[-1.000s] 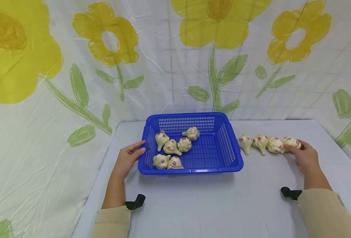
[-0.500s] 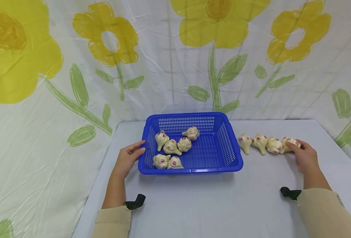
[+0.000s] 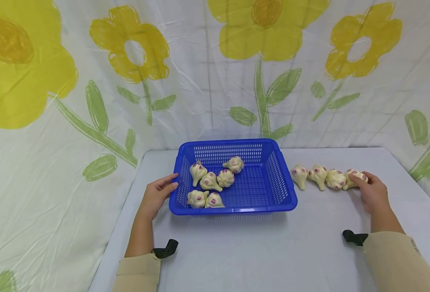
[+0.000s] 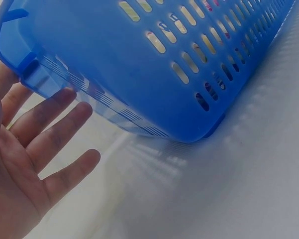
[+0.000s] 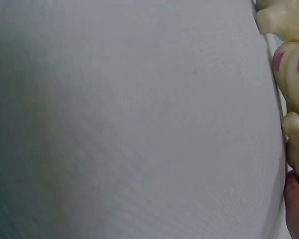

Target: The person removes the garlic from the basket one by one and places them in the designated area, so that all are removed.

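Observation:
A blue plastic basket (image 3: pixel 233 209) stands on the table, with several garlic bulbs (image 3: pixel 226 178) gathered toward its left side. My left hand (image 3: pixel 157 197) touches the basket's left rim with thumb and fingertips. In the left wrist view its fingers (image 4: pixel 59 130) are spread and fairly straight beside the slotted wall. To the right of the basket lies a short row of garlic bulbs (image 3: pixel 317 174). My right hand (image 3: pixel 375 194) grips the rightmost garlic bulb (image 3: pixel 358 176), thumb on the near side, other fingers partly hidden behind it. The right wrist view catches only the thumb (image 5: pixel 296 204) beside the bulbs at its edge.
A white cloth covers the table (image 3: pixel 266 251). Close behind the basket hangs a white curtain (image 3: pixel 196 113) printed with yellow flowers, and it continues along the left side. Black wrist mounts (image 3: pixel 166 248) sit at both beige sleeves (image 3: pixel 397 255).
My right thumb has shifted a little up on the rightmost garlic bulb. The left hand and basket stay in place; the head view moves only slightly.

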A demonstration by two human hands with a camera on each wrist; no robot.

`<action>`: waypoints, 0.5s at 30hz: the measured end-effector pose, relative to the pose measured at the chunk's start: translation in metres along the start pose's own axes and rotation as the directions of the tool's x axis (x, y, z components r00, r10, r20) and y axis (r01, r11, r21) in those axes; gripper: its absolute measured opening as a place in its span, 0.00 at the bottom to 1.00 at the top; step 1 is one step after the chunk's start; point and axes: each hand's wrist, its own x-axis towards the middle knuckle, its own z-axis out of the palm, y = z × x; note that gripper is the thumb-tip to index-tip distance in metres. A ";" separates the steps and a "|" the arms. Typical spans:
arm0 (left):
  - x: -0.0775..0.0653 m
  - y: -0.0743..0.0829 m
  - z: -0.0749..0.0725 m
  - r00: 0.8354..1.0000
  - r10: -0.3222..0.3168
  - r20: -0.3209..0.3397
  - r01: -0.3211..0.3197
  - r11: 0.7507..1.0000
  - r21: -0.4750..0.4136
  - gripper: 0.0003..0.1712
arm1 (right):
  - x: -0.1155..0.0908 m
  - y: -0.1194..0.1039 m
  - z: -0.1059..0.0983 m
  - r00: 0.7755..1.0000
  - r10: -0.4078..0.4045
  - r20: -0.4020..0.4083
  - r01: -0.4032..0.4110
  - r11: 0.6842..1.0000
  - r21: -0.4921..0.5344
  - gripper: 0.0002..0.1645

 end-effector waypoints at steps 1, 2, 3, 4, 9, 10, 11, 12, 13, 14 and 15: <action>0.000 0.000 0.000 1.000 -0.002 -0.001 0.002 1.000 0.001 0.28 | 0.000 0.000 0.000 1.000 -0.001 0.000 0.001 1.000 0.003 0.62; 0.000 0.000 0.000 1.000 -0.004 -0.001 0.004 1.000 0.003 0.28 | 0.001 0.000 0.000 1.000 -0.002 -0.001 0.002 1.000 0.004 0.62; 0.000 0.000 0.000 1.000 -0.005 0.001 0.005 1.000 0.005 0.28 | 0.001 0.000 0.000 1.000 -0.004 -0.001 0.004 1.000 0.005 0.62; 0.000 0.000 0.000 1.000 -0.005 0.001 0.005 1.000 0.006 0.28 | 0.001 0.000 0.000 1.000 -0.004 -0.001 0.004 1.000 0.006 0.62; 0.001 -0.001 0.000 1.000 -0.004 -0.002 0.004 1.000 0.007 0.29 | 0.000 -0.001 0.001 1.000 0.007 -0.003 -0.007 1.000 0.015 0.62; 0.001 -0.002 0.000 1.000 -0.004 -0.004 0.004 1.000 0.007 0.29 | 0.000 -0.001 0.001 1.000 0.010 -0.005 -0.010 1.000 0.014 0.61; 0.001 -0.002 0.000 1.000 -0.004 -0.005 0.004 1.000 0.007 0.29 | -0.001 -0.001 0.001 1.000 0.013 -0.007 -0.013 1.000 0.017 0.61; 0.001 -0.002 0.000 1.000 -0.003 -0.006 0.003 1.000 0.006 0.29 | -0.002 -0.002 0.002 1.000 0.015 -0.009 -0.015 1.000 0.019 0.61; 0.001 -0.002 0.000 1.000 -0.002 -0.006 0.002 1.000 0.007 0.29 | -0.002 -0.002 0.002 1.000 0.019 -0.010 -0.019 1.000 0.025 0.61; 0.001 -0.002 0.000 1.000 -0.001 -0.007 0.001 1.000 0.008 0.29 | -0.002 -0.002 0.002 1.000 0.021 -0.012 -0.021 0.999 0.029 0.61; 0.001 -0.003 0.000 1.000 -0.001 -0.010 0.001 1.000 0.006 0.29 | -0.002 -0.002 0.001 1.000 0.024 -0.012 -0.024 0.999 0.037 0.61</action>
